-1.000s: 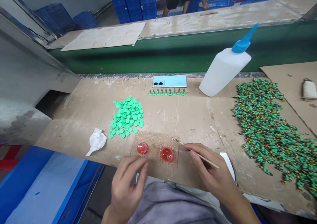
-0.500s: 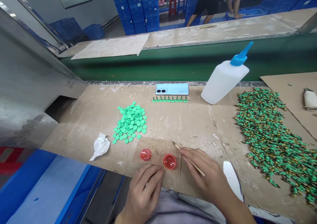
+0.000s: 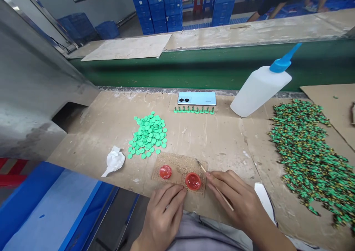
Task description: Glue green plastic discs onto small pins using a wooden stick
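1. My right hand (image 3: 238, 195) is closed, pinching a wooden stick (image 3: 216, 188), its tip near the cups.
2. My left hand (image 3: 163, 216) is half-curled and empty.
3. Two red cups (image 3: 165, 171) sit on a cork board (image 3: 177, 162) at 12 o'clock.
4. Green discs (image 3: 148, 136) lie at 11 o'clock, a glue bottle (image 3: 260, 90) at 1 o'clock.

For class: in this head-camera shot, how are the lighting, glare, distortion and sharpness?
Head view: soft, even light with faint shadows; slight sheen on the phone, no hard glare; the far bench edge tilts and bends, likely wide-lens distortion; left hand and right hand look fairly sharp, no heavy blur.
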The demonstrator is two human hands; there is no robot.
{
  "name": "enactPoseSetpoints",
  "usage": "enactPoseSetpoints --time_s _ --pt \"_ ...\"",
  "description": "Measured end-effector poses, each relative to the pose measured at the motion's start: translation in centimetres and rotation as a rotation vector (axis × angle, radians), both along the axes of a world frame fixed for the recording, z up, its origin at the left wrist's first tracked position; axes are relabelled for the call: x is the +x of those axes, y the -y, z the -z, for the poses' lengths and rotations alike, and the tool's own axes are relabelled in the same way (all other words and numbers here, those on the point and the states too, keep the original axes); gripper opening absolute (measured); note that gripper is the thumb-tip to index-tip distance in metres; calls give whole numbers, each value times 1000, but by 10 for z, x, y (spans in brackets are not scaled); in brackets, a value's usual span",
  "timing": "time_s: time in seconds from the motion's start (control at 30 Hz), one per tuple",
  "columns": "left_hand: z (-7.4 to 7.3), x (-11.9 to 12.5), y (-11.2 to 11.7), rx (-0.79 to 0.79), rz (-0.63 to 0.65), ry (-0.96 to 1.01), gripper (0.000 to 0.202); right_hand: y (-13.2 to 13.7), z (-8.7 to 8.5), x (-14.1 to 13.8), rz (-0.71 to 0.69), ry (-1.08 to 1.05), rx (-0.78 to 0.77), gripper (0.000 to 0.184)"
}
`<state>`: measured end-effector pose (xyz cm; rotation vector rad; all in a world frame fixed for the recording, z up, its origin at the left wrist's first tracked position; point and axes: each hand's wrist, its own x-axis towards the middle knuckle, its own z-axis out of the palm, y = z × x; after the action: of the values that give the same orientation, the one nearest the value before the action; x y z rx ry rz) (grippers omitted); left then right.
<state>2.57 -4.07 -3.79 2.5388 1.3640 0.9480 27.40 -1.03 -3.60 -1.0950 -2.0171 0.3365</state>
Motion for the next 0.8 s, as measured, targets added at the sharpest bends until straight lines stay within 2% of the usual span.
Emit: enactPoseSetpoints --time_s 0.23,0.5,0.63,0.8 --pt "-1 0 -1 6 -9 6 27 3 -2 1 36 24 39 30" --pt "0 0 0 -9 -13 6 27 3 -8 5 82 87 82 13" --pt "1 0 0 -14 -14 11 28 6 -5 13 78 113 68 14" --pt "2 0 0 0 -6 16 28 6 -5 17 58 70 67 24"
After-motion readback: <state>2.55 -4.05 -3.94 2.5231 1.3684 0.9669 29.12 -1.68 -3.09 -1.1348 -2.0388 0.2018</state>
